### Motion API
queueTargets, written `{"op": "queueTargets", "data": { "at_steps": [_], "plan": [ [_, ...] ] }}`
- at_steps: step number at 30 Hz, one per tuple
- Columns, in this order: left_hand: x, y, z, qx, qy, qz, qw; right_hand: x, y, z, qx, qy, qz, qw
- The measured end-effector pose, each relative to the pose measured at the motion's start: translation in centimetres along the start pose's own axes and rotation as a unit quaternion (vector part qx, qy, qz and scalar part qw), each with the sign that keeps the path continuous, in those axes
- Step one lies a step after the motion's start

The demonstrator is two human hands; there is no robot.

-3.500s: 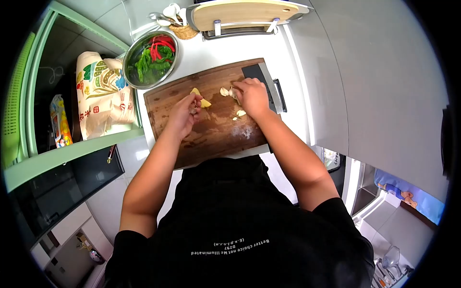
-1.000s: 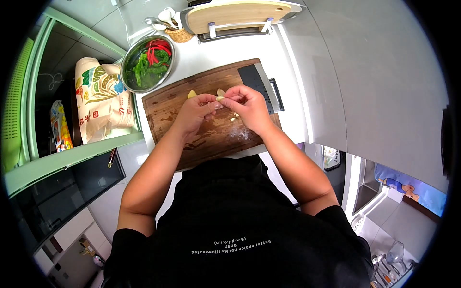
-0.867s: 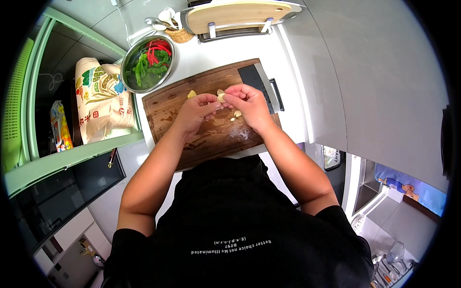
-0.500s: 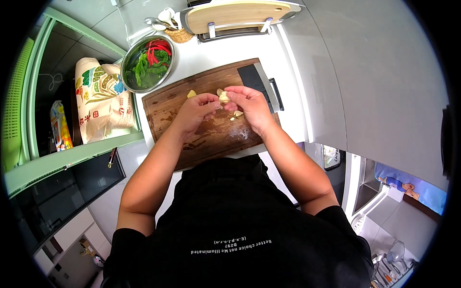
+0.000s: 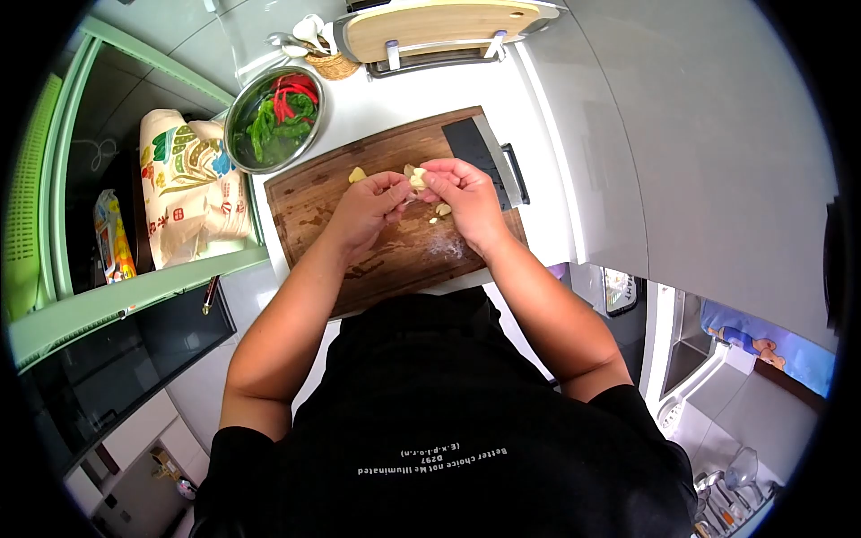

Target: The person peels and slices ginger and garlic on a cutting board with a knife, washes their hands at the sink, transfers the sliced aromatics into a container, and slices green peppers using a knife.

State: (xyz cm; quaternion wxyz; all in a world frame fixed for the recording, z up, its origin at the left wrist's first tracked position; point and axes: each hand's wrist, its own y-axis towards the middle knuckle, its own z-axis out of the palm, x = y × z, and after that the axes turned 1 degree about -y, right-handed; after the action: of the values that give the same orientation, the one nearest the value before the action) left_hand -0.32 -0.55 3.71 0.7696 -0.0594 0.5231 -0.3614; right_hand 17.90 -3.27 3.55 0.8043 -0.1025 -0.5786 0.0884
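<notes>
Over the wooden cutting board (image 5: 314,215), my right hand (image 5: 468,193) pinches a pale garlic clove (image 5: 417,180) between thumb and fingers. My left hand (image 5: 369,206) is closed in a pinch, its fingertips meeting the clove from the left. A thin pale scrap at those fingertips looks like garlic skin (image 5: 411,199). Beyond my left hand lies a yellowish piece (image 5: 357,174), probably ginger. Loose garlic (image 5: 443,209) and a small white bit lie below my right fingers. A cleaver (image 5: 491,143) with a black handle rests along the board's right end.
A steel bowl (image 5: 235,148) with red and green peppers in water stands behind the board's left corner. Behind it are utensils in a wicker basket (image 5: 334,66) and a rack with a wooden board (image 5: 439,34). A printed sack (image 5: 193,193) sits in the green-framed shelf at left.
My left fingertips have moved slightly right and up, closing onto the clove. My right hand keeps its pinch on it, almost still.
</notes>
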Motion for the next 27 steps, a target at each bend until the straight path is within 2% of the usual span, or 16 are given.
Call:
{"op": "queueTargets", "data": {
  "at_steps": [4, 7, 8, 10, 13, 16, 17, 19, 22, 27],
  "plan": [
    [0.0, -0.4, 0.3, 0.004, -0.008, 0.012, 1.000, 0.1, -0.1, -0.1, 0.001, 0.052, 0.058, 0.997],
    [-0.3, -0.5, 0.6, -0.005, 0.010, 0.014, 1.000, -0.8, 0.2, 0.0, -0.025, -0.050, -0.022, 0.998],
    [-0.3, -0.5, 0.7, -0.012, 0.020, 0.013, 1.000, -0.8, 0.0, -0.1, -0.041, -0.145, -0.073, 0.986],
    [-0.1, -0.4, 0.5, -0.028, 0.042, 0.024, 0.998, 0.3, -0.5, -0.1, -0.070, -0.330, -0.173, 0.925],
    [0.5, -0.1, -0.4, -0.031, 0.072, 0.040, 0.996, 1.2, -0.7, 0.5, -0.039, -0.238, -0.049, 0.969],
    [0.7, 0.0, 0.2, -0.035, 0.153, 0.084, 0.984, -0.2, -0.2, -0.2, 0.019, -0.241, -0.019, 0.970],
    [0.7, -0.1, 0.3, -0.041, 0.188, 0.103, 0.976, -0.4, 0.0, -0.3, 0.016, -0.188, 0.010, 0.982],
    [0.7, -0.3, 0.3, -0.070, 0.170, 0.086, 0.979, -0.6, 0.2, -0.3, 0.010, -0.081, 0.068, 0.994],
    [0.7, -0.3, -0.3, -0.093, 0.170, 0.050, 0.980, -0.9, 0.3, -0.6, -0.004, -0.018, 0.120, 0.993],
    [1.3, 0.2, -0.8, -0.099, 0.063, 0.029, 0.993, -0.7, 0.3, -0.7, 0.000, -0.021, 0.133, 0.991]
  ]
}}
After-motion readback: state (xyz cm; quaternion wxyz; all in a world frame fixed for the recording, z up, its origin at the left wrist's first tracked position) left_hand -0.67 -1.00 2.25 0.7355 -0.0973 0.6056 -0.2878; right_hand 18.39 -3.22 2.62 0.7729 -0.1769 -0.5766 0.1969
